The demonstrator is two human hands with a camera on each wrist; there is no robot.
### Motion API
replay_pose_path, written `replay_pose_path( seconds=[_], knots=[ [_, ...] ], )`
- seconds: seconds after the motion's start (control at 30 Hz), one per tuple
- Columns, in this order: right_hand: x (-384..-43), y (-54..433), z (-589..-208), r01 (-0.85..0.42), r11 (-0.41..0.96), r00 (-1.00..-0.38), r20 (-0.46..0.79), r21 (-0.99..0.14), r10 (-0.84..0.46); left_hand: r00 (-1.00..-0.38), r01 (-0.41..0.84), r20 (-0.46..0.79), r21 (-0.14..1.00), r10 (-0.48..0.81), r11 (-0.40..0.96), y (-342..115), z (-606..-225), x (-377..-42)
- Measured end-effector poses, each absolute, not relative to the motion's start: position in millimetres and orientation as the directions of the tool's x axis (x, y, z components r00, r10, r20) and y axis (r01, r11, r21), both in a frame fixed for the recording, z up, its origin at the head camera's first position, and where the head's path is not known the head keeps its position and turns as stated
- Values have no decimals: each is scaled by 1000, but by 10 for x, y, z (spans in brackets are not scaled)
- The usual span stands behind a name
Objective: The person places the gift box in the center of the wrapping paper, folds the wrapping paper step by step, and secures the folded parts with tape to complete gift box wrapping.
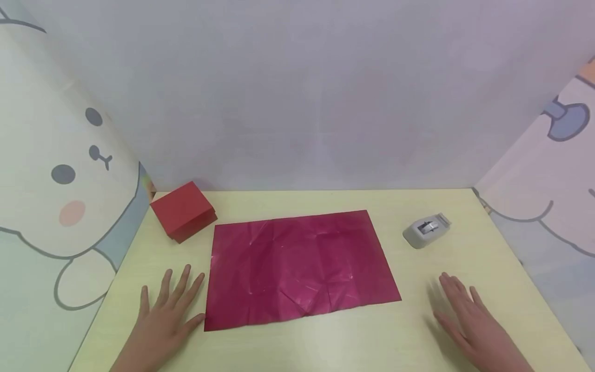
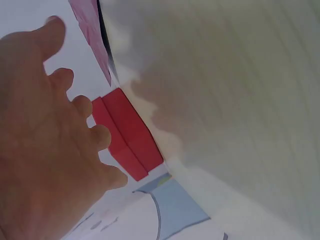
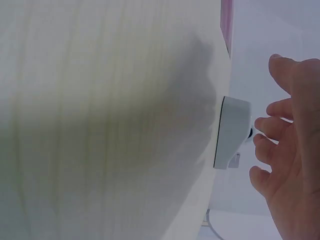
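Note:
A creased magenta sheet (image 1: 302, 268), shiny like foil or wrapping paper, lies flat in the middle of the table. My left hand (image 1: 160, 320) is just left of it with fingers spread, its thumb tip close to the sheet's lower left corner. Behind that hand sits a red box (image 1: 183, 209), seen also in the left wrist view as a red box (image 2: 127, 135) beyond the fingertips. At the right, my right hand (image 1: 479, 325) has its fingers extended over the table and holds nothing. Beyond it stands a small grey tape dispenser (image 1: 424, 232); the right wrist view shows this dispenser (image 3: 232, 132) side-on.
The pale yellow table (image 1: 344, 341) ends at a plain light wall (image 1: 316, 103) at the back. Side panels with cartoon animals (image 1: 60, 155) border it left and right.

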State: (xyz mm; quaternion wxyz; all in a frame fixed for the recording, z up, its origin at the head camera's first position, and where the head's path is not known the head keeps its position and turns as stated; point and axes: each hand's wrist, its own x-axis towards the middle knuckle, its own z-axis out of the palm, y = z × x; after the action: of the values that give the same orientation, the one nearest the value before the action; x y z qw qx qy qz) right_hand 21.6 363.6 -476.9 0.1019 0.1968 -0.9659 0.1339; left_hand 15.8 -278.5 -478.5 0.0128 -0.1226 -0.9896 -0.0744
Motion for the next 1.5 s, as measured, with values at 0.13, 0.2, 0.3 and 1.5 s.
replay_pose_path(
  seconds=[0.13,0.2,0.3,1.5],
  knots=[
    [187,3531,-4758,-413,880,-902,237,-233,-361,-972,220,-35,202,231,954,-2692,-4745,132],
    [178,3480,-4764,-417,877,-901,240,-238,-363,-972,215,-51,218,231,952,-2649,-4720,114],
    [160,3404,-4783,-430,870,-894,246,-241,-374,-969,225,-54,217,242,950,-2592,-4689,90],
    [-3,2874,-4705,-634,771,-752,282,-64,-595,-906,397,-73,193,417,897,-2111,-4489,-1]
  ],
)
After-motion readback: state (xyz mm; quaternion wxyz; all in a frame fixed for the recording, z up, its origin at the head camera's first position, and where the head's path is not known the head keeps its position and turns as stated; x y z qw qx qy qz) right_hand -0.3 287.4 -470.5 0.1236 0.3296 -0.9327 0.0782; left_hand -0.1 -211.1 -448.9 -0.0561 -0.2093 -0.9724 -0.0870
